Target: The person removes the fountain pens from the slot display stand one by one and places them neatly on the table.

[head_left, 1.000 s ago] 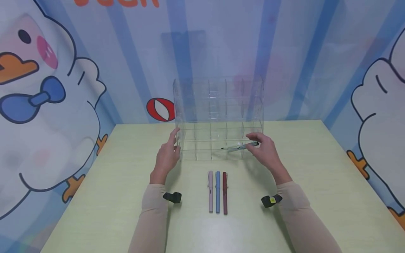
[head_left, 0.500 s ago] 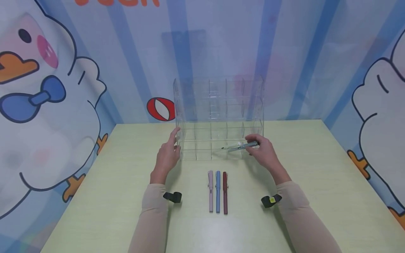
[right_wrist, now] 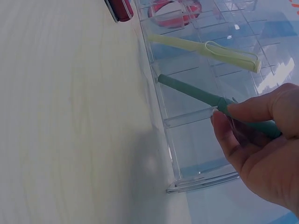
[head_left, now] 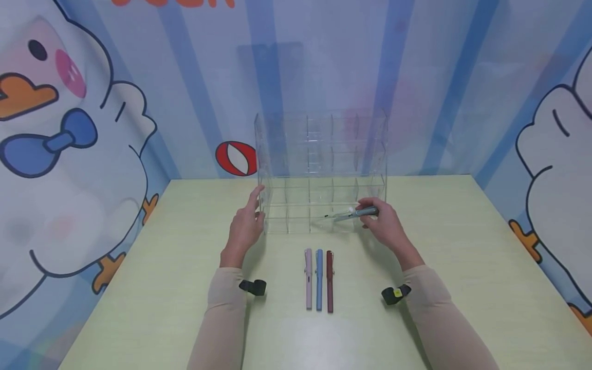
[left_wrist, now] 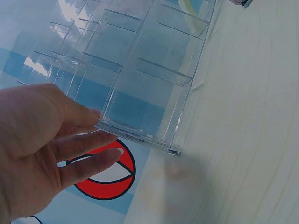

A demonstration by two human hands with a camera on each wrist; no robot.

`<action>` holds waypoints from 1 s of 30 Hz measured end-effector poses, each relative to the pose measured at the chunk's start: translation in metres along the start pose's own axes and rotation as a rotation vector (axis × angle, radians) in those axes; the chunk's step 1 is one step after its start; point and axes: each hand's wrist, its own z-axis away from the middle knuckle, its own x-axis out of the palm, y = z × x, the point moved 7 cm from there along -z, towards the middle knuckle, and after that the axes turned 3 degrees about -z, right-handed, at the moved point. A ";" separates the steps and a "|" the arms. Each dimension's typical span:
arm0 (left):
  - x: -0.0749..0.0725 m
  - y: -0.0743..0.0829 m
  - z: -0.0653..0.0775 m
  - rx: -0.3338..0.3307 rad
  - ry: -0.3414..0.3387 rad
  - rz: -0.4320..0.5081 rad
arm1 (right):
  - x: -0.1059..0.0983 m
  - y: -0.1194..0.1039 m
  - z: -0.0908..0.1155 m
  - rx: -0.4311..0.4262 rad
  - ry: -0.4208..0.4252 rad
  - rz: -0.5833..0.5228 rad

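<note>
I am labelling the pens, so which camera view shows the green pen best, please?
The right wrist view: the green pen appears large there, its colour clear, though the right hand hides part. The head view shows it small in that hand; the left wrist view does not show it.

One green pen (right_wrist: 201, 95), one pale yellow pen (right_wrist: 205, 49), one lilac pen (head_left: 308, 282), one blue pen (head_left: 319, 282), one dark red pen (head_left: 330, 288). My sleeves (head_left: 225, 308), plain beige; organizer (left_wrist: 135, 137), clear, colourless; backdrop (head_left: 319, 67), blue-striped; tabletop (head_left: 148, 267), pale, faintly grained.

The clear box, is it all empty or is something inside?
Not empty: in the right wrist view, a pale yellow pen lies inside the clear box.
</note>
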 end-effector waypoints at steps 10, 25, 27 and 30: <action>0.001 0.000 -0.001 0.024 0.014 -0.020 | -0.005 0.000 -0.001 0.009 0.017 -0.023; 0.003 -0.003 -0.002 0.002 0.007 -0.033 | -0.019 -0.009 0.001 -0.012 0.119 -0.145; 0.002 -0.002 -0.002 0.005 0.009 -0.031 | -0.023 -0.011 0.001 -0.023 0.137 -0.152; 0.002 -0.002 -0.001 0.012 0.011 -0.028 | -0.026 -0.013 0.001 -0.038 0.157 -0.160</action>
